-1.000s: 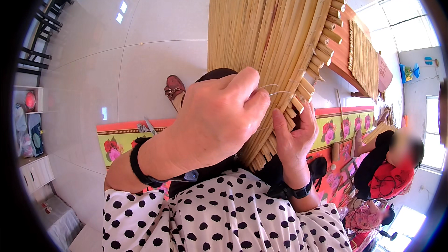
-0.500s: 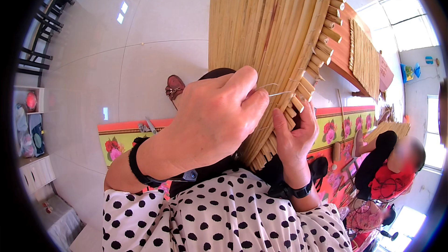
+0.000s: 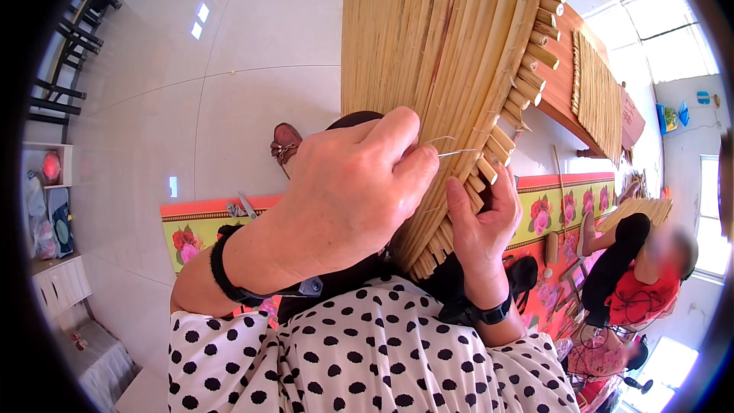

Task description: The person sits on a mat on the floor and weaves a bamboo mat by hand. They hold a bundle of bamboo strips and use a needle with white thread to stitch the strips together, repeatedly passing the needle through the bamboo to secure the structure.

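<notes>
Lengthwise, stalk mat (image 3: 436, 46) points forward, left hand (image 3: 363, 180) pinching strand (image 3: 460, 153), right hand (image 3: 485, 233) clasping edge (image 3: 487, 170)

Over on the reddish-brown wooden table (image 3: 564, 99) lies a flat yellow stalk mat (image 3: 597, 95). Near that table, the glossy pale tiled floor (image 3: 260, 15) carries a red-and-green floral runner (image 3: 547, 227), a brown wooden cylinder (image 3: 551, 248) resting on it.

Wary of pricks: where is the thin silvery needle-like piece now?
The needle-like piece is right of centre in the head view, protruding from the left hand over the tan round-stalk panel, above the right hand.
</notes>
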`<action>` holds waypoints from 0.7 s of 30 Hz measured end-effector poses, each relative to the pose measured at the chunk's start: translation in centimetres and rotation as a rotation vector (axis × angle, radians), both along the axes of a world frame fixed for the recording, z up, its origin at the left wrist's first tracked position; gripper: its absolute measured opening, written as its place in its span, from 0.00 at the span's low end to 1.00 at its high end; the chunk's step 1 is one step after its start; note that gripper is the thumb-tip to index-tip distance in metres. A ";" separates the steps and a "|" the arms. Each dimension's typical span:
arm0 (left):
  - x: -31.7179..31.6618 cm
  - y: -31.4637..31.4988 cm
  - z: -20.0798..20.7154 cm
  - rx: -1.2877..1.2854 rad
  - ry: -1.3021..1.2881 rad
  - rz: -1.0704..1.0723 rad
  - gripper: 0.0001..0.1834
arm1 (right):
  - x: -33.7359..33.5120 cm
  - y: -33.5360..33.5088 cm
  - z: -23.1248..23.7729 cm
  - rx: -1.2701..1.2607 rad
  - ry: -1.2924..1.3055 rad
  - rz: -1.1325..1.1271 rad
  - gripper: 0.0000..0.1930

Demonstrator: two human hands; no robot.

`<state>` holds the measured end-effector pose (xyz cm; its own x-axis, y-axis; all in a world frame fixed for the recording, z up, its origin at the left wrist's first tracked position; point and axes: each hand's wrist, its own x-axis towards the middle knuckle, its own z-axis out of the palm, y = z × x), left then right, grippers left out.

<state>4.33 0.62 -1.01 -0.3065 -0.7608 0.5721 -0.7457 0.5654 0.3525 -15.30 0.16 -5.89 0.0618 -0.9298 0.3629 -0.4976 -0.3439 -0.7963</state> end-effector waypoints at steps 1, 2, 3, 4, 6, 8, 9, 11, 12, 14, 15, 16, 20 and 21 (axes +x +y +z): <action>0.0 0.0 0.0 -0.001 -0.002 0.001 0.12 | 0.0 0.0 0.0 0.004 -0.006 -0.003 0.15; 0.0 0.0 0.0 -0.001 -0.004 0.003 0.12 | 0.0 0.0 0.0 0.002 0.001 -0.002 0.15; 0.0 0.0 0.0 0.000 -0.002 0.003 0.12 | 0.0 0.0 0.1 0.000 0.009 0.000 0.15; 0.0 0.0 0.0 0.001 0.000 0.003 0.12 | 0.0 0.0 0.1 -0.002 0.016 0.000 0.15; 0.0 0.0 0.0 -0.001 0.003 0.003 0.12 | 0.1 0.0 0.3 -0.004 0.006 0.012 0.15; 0.0 0.0 0.0 -0.007 0.005 0.002 0.12 | 0.0 0.0 0.3 -0.003 0.012 0.015 0.15; 0.0 0.0 0.0 -0.006 0.007 -0.001 0.12 | -0.1 0.0 0.2 0.000 0.023 0.011 0.15; -0.1 0.0 0.1 -0.003 0.011 -0.007 0.12 | -0.1 0.1 0.2 0.000 0.026 0.005 0.15; -0.1 0.0 0.1 -0.001 0.008 -0.005 0.12 | 0.0 0.0 0.2 -0.004 0.019 0.003 0.15; 0.0 0.0 0.0 0.002 0.004 -0.002 0.12 | 0.0 0.0 0.2 -0.011 0.016 0.005 0.15; 0.0 0.0 0.1 0.005 0.001 -0.005 0.12 | 0.0 0.0 0.2 -0.015 0.020 0.009 0.15; 0.0 0.0 0.1 0.008 -0.002 -0.007 0.12 | 0.0 0.0 0.2 -0.018 0.023 0.013 0.15; 0.0 0.0 0.1 0.005 0.002 -0.007 0.12 | 0.0 0.0 0.1 0.005 -0.001 0.013 0.15; 0.0 0.0 0.1 0.008 0.002 -0.004 0.12 | 0.0 -0.1 0.1 -0.001 -0.008 0.017 0.15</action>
